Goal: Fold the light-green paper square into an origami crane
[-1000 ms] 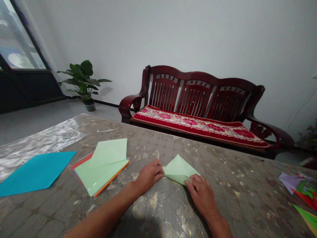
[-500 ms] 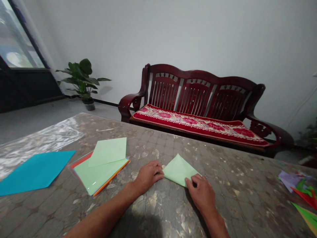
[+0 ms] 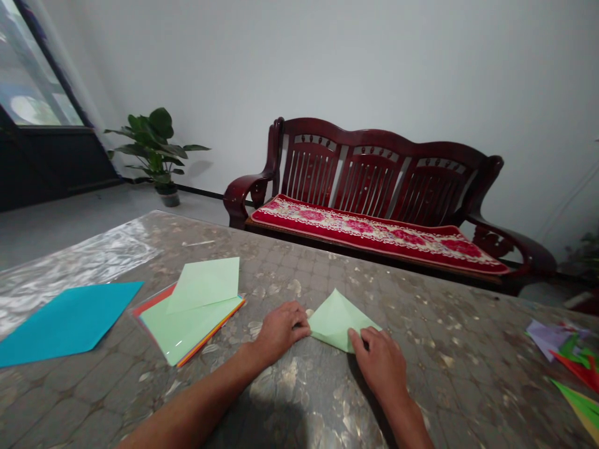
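The right hand [image 3: 381,362] hides the right-hand part of a pale green folded sheet [image 3: 333,317], which lies on the table [image 3: 299,386] between the two hands, its peak pointing away from the person. The left hand [image 3: 284,327] pinches the sheet's left corner, thumb and fingers drawn together. On the right hand, the fingers are bent and the thumb and a fingertip touch the paper; I cannot tell whether they grip it or only press it.

At the right edge, a pile of folded paper [image 3: 571,346] in purple, green and red is blurred, and a green and yellow piece [image 3: 578,408] is cut off by the frame. A flat blue sheet [image 3: 68,324] is cut off at the left, near crinkled, shiny clear plastic [image 3: 88,252].

Left of the left hand, a loose green sheet [image 3: 208,280] covers part of a paper stack [image 3: 189,337] with red and orange edges. The table has a grey-brown tile and petal pattern. Beyond it stands a glossy dark red wooden bench [image 3: 318,168] with slatted back panels and a flowered red cover [image 3: 362,227]; a leafy plant [image 3: 152,143] stands to its left.
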A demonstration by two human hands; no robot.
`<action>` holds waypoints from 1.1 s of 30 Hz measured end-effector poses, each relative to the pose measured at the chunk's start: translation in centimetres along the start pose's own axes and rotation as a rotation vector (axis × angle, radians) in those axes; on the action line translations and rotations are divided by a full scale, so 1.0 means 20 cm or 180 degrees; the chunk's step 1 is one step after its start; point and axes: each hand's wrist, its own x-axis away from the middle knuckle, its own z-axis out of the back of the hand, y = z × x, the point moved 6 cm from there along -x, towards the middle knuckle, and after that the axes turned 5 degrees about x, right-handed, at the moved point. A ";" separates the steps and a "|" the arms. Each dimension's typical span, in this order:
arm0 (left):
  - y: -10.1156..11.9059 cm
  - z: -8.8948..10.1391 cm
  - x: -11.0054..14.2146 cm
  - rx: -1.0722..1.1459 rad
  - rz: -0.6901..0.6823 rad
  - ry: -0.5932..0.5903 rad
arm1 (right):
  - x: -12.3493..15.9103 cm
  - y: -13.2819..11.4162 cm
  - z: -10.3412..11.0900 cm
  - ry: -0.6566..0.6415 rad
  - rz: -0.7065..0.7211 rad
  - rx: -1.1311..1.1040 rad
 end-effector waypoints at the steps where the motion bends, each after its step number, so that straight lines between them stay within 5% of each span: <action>1: 0.00 0.00 0.00 -0.0008 0.0009 0.0007 | 0.00 0.00 0.00 -0.0008 -0.0018 0.0014; 10: 0.00 0.01 0.01 -0.0074 0.0199 -0.0105 | 0.06 0.01 -0.02 0.0295 0.0139 -0.0275; 22: 0.05 0.00 0.07 -0.0865 -0.0330 0.0159 | 0.07 -0.03 0.07 0.0437 0.1079 -0.1382; 27: 0.03 0.02 0.04 -0.0297 -0.0128 0.0140 | 0.08 -0.03 0.04 0.0133 0.1175 -0.1439; 33: -0.02 0.00 -0.03 0.0266 0.0997 0.0248 | 0.09 -0.09 0.06 0.0050 0.1166 -0.1260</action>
